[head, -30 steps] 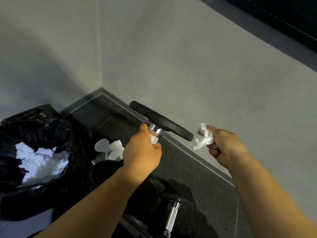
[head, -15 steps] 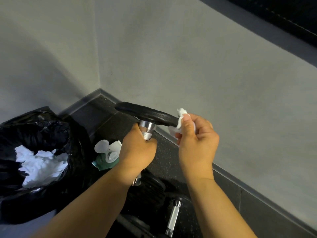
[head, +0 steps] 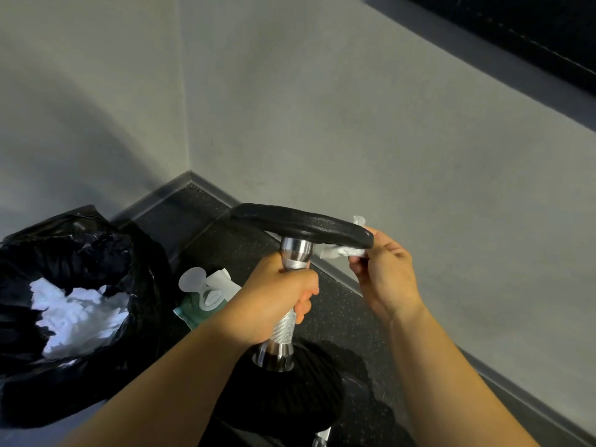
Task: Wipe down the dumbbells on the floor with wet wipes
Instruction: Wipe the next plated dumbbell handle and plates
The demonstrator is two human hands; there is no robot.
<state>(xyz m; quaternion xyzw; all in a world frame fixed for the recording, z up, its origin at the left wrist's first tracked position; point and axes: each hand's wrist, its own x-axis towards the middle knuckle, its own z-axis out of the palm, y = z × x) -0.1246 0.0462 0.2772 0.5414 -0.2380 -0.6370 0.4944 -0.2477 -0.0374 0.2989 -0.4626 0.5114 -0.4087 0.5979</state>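
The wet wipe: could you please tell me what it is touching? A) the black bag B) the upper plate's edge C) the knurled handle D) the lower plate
B: the right hand pinches the wet wipe against the edge of the upper plate.

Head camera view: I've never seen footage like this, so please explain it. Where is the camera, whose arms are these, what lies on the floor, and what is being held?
There is no machine here. The camera sits on a person's head and looks down, so the two arms are their own. The left hand grips the metal handle of a black dumbbell held on end. The right hand pinches a white wet wipe round the rim of the upper plate. On the dark floor, in a corner of the room, lie a green wipes pack with its lid open and a black rubbish bag holding crumpled white wipes. Part of another dumbbell shows at the bottom edge.
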